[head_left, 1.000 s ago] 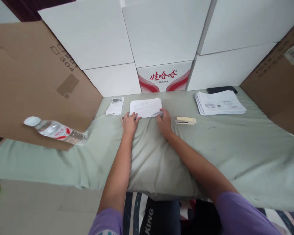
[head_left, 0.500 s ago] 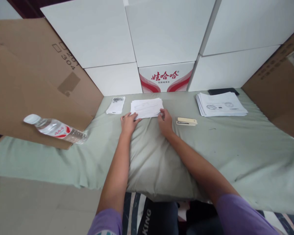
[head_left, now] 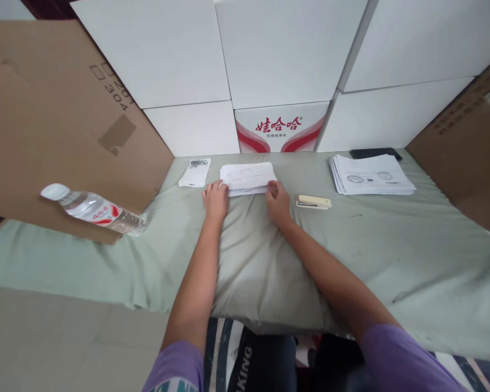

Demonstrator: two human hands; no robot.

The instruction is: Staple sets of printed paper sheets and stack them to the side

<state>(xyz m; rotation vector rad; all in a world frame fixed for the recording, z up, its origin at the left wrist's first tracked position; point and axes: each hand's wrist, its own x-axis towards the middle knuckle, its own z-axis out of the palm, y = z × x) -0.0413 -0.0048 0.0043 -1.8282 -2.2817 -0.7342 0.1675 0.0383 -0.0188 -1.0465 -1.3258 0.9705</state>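
Note:
A stack of white papers (head_left: pixel 248 175) with faint print lies on the green cloth in front of me, its near edge showing layered sheets. My left hand (head_left: pixel 215 198) is closed at the near left corner of this stack, fingers bunched and thumb against the edge. At the near right corner, my right hand (head_left: pixel 278 201) pinches the papers with curled fingers. Just right of that hand sits a cream stapler (head_left: pixel 313 202). Left of the stack is a small white packet (head_left: pixel 195 173) with dark small items at its top.
A second paper stack (head_left: pixel 373 175) with round stamps lies at the right, a dark flat object (head_left: pixel 375 153) behind it. White boxes (head_left: pixel 286 54) form a wall at the back. A water bottle (head_left: pixel 96 209) appears at the left by a cardboard panel (head_left: pixel 36 109).
My left thumb has drawn in from the near edge and the left fingers have bunched. The stack's near edge now shows more layers. The view has shifted slightly.

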